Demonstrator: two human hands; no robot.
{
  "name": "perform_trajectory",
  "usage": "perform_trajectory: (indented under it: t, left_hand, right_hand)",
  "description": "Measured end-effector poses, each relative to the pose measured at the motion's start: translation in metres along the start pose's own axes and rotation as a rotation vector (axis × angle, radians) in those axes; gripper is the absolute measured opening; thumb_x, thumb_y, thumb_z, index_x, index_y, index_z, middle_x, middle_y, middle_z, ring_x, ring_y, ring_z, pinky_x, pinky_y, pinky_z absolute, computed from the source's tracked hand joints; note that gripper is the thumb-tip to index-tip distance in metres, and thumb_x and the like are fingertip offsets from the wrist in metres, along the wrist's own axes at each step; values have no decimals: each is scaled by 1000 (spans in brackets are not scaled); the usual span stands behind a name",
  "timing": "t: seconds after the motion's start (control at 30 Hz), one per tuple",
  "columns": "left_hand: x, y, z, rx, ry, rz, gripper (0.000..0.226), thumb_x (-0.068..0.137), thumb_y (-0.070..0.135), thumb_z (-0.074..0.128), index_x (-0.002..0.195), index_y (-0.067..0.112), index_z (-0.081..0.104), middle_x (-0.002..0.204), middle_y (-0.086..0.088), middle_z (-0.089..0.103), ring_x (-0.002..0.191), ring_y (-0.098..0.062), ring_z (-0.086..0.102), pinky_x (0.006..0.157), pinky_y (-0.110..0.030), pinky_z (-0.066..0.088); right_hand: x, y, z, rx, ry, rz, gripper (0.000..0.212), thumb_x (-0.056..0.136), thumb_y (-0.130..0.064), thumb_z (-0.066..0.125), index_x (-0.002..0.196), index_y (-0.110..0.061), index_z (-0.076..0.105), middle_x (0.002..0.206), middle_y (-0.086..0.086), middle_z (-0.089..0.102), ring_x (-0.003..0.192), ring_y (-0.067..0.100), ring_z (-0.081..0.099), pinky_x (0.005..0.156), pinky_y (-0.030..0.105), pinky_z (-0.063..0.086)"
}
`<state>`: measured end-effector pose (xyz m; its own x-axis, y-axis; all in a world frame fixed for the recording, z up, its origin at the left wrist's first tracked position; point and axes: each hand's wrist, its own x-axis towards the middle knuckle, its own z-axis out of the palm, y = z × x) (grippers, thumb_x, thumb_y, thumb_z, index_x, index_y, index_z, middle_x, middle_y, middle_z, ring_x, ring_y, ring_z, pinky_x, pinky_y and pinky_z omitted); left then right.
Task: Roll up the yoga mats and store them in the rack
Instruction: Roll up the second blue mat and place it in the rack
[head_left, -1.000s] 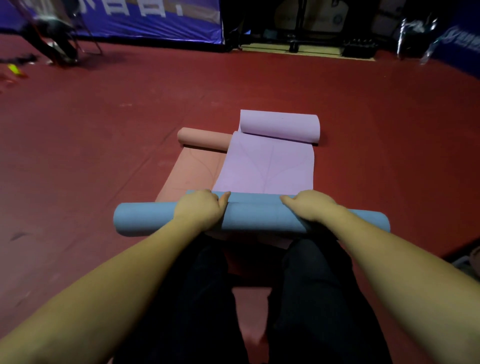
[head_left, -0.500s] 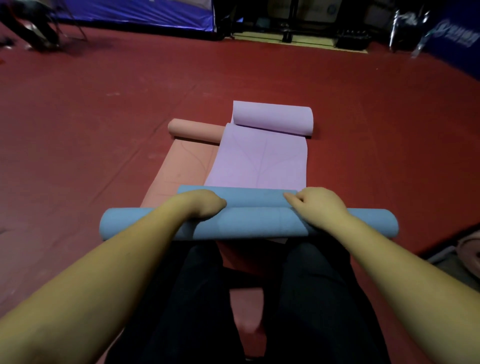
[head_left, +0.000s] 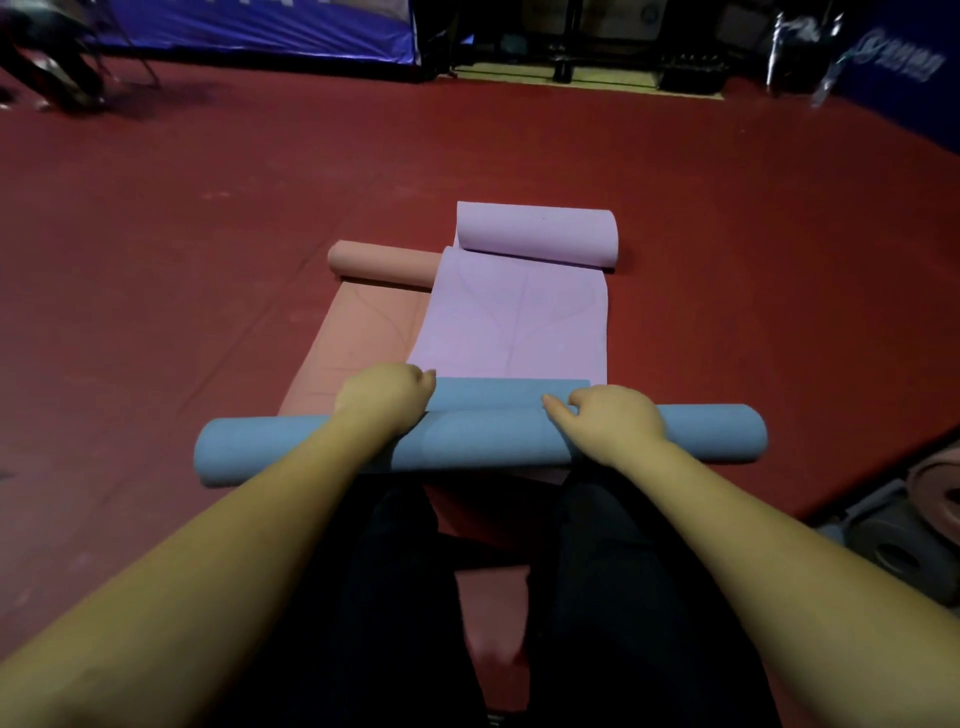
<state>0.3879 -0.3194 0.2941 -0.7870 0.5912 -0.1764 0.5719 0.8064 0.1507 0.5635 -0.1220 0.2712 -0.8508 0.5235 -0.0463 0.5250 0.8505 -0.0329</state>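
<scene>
Head view: my left hand (head_left: 384, 397) and right hand (head_left: 610, 423) curl over the blue mat (head_left: 483, 439), soft, springy; I judge mid-roll grip best.

You are looking down at a dark red floor (head_left: 727, 234) that fills most of the frame. A blue banner (head_left: 249, 26) with white lettering runs along the upper left edge. A pale strip of flooring (head_left: 587, 80) lies at top centre, with dark equipment behind it. The light is dim.
</scene>
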Motion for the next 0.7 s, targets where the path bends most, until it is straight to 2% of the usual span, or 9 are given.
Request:
perform_trajectory:
  t: [0.07,0.17,0.23,0.3,0.37,0.5,0.57,0.7]
  left_hand:
    - [-8,-3,5,1,194,15,51,105,40,28,100,9,68,105,-17,67,94,-37,60,77,-39,46]
    - [-21,-5,15,-42,252,18,53,103,46,29,95,9,67,100,-17,68,93,-37,61,75,-40,43]
    - [-34,-6,24,13,277,68,64,97,57,24,90,8,65,96,-16,68,92,-38,62,75,-41,42]
    - [-43,-6,27,97,245,122,78,88,64,9,87,9,65,93,-14,68,90,-37,62,76,-41,39]
    - [-43,-5,20,133,202,112,83,85,62,2,91,10,67,96,-13,69,92,-36,62,80,-41,40]
    - [-34,0,1,95,184,96,67,102,55,19,94,10,67,102,-15,69,95,-37,63,80,-40,45]
    - [-35,4,-8,60,120,95,63,104,52,20,96,10,67,107,-16,68,98,-36,62,83,-40,45]
    - [-39,6,-13,18,-68,31,62,103,48,20,118,7,64,127,-20,61,114,-36,57,95,-40,42]
  right_hand:
    - [4,0,-2,-5,-32,-6,61,96,-65,25,90,-21,67,108,9,69,104,30,61,73,34,39]
    - [12,-1,-5,-6,-113,9,67,96,-65,23,104,-19,71,116,12,68,109,30,60,82,34,43]
    - [18,-1,-8,10,-191,25,71,95,-66,21,113,-18,70,122,12,65,112,31,59,89,35,45]
    - [22,-3,-14,32,-256,42,72,95,-66,23,121,-17,67,129,14,62,117,31,57,95,36,44]
    - [24,-4,-21,75,-291,66,73,94,-66,25,127,-13,64,134,15,59,120,32,55,97,37,42]
    - [24,-2,-40,119,-356,81,76,95,-65,26,133,-7,57,143,18,51,126,32,51,101,37,39]
    - [20,2,-53,165,-426,80,73,97,-63,29,137,-7,54,147,16,47,129,31,49,104,36,36]
    - [14,8,-59,201,-575,75,67,97,-62,34,141,-14,51,152,10,43,133,26,45,108,35,32]
